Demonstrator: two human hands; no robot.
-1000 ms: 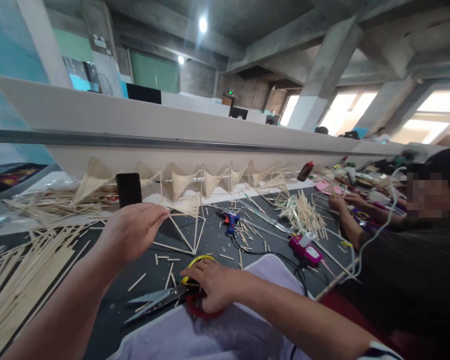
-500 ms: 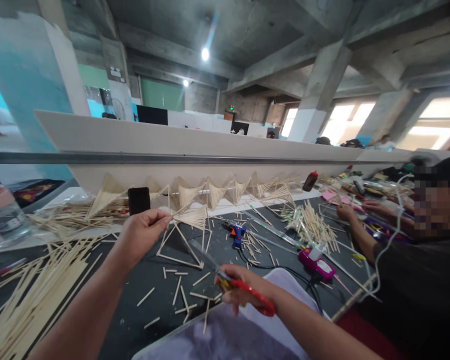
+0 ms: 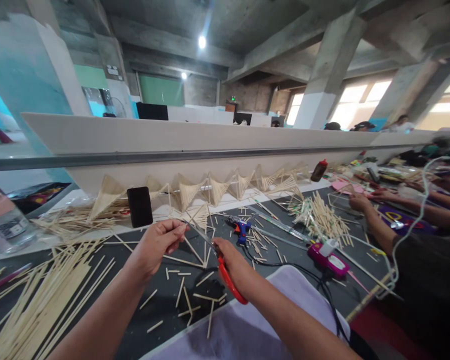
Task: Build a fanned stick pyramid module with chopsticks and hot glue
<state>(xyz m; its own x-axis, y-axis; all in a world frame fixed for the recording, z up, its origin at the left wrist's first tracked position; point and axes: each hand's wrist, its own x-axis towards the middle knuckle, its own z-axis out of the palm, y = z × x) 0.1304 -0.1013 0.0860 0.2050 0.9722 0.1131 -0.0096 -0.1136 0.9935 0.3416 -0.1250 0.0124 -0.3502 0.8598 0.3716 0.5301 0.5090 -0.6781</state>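
Note:
My right hand is closed round red-handled scissors, whose blades point up and left toward my left fingertips. My left hand pinches at the near corner of a thin-stick frame; exactly what lies between the fingertips is too small to tell. Behind my hands stands a row of twisted stick structures against the white partition. Short cut sticks are scattered on the dark table in front of the frame.
A blue glue gun, a black phone, long sticks, a stick pile, a magenta power strip, a clear jar and a purple cloth surround my hands. At right, a person's hand holds a stick frame.
My right hand has moved up and slightly left, bringing the scissor blades to my left fingertips. My left hand has shifted right and lower. The camera view has shifted slightly.

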